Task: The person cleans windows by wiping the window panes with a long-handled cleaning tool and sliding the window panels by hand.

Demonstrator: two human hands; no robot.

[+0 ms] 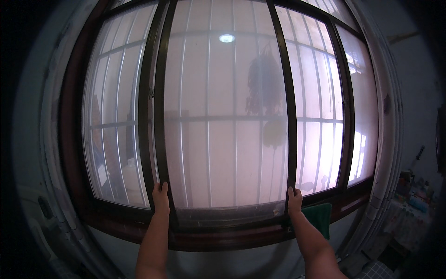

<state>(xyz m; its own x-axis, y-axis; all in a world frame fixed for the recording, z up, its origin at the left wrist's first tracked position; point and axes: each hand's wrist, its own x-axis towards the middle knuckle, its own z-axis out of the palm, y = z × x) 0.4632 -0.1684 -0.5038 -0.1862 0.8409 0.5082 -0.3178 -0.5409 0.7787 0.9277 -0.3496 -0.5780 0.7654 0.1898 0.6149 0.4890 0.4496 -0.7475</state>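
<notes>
A dark-framed window sash [226,146] with a large glass pane stands upright before me, across the middle of the window. My left hand [161,199] is wrapped around the lower part of its left stile [160,122]. At about the same height, my right hand [294,201] grips its right stile [287,104]. Both thumbs point up, and most fingers are hidden behind the stiles. A green cloth [318,218] hangs over the sill just right of my right wrist. Whether the sash sits in its track cannot be made out.
Metal bars [208,157] run behind the glass, with a dark hanging bundle [264,80] beyond. A reddish-brown sill [223,240] runs below. Side panes [116,104] flank the sash. Pale curtains or trim [388,139] border the right; a cluttered covered table [406,216] stands beyond.
</notes>
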